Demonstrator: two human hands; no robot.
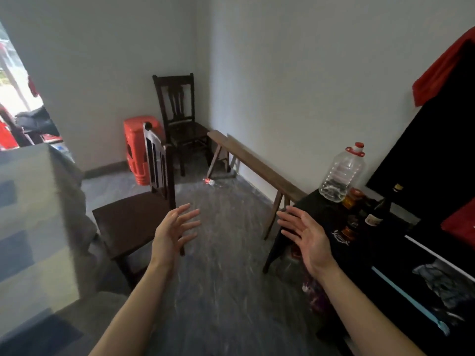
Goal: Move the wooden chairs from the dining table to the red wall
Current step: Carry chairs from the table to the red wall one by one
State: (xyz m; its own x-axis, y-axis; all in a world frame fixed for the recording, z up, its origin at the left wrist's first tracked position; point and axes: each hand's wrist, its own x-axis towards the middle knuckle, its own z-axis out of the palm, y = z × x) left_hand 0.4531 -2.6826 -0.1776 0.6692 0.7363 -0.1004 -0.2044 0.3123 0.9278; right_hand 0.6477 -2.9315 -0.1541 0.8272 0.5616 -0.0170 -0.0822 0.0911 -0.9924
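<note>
Two hands, left hand (177,231) and right hand (307,238), hold nothing, with fingers spread and palms turned inward. I count two dark-brown wooden chairs with slatted backs. The near chair (131,222) stands across the floor from the one bench (257,164), and the corner chair (180,119) is just beside the bench's far end.

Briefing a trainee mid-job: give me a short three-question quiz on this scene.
1. True or false: the left hand and the right hand both hold nothing.
2. How many wooden chairs are in view?
3. What stands just left of the corner chair? A: red stool. B: metal bucket. C: floor fan.
Key: 1 true. 2 two: the corner chair and the near chair. 3 A.
</note>
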